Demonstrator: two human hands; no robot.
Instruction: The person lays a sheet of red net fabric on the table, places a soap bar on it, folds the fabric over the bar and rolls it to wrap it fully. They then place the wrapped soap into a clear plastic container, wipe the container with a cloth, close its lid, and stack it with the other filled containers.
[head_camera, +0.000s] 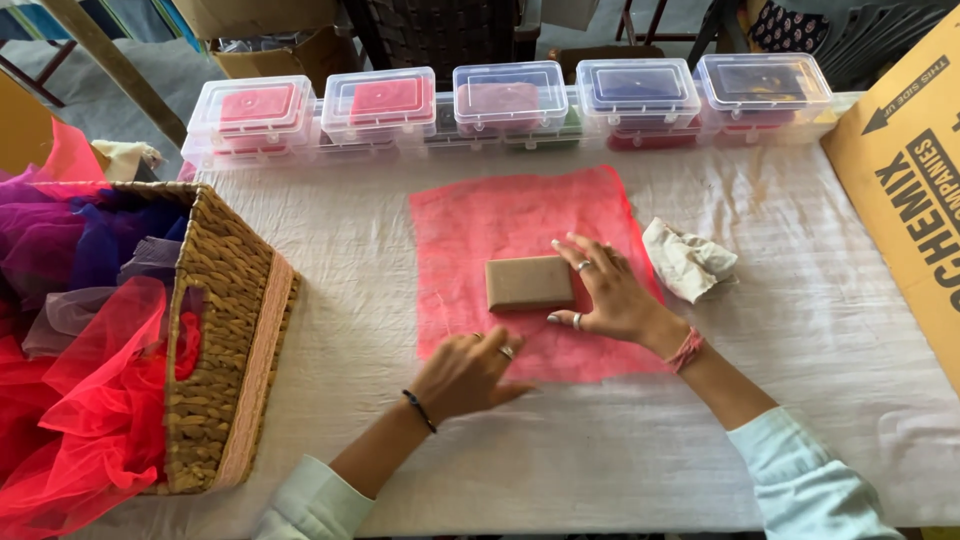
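Right hand (610, 292) spread wide, fingers bracketing the brown block (529, 283) on pink paper (520, 215); left hand (470, 372) flat and empty on the paper's near edge.

Head camera looks steeply down, close over table (800, 330).

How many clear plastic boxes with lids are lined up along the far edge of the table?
5 on top, in one row from left to right: first clear plastic lidded box, second, third, fourth, fifth. More boxes seem stacked underneath, partly hidden.
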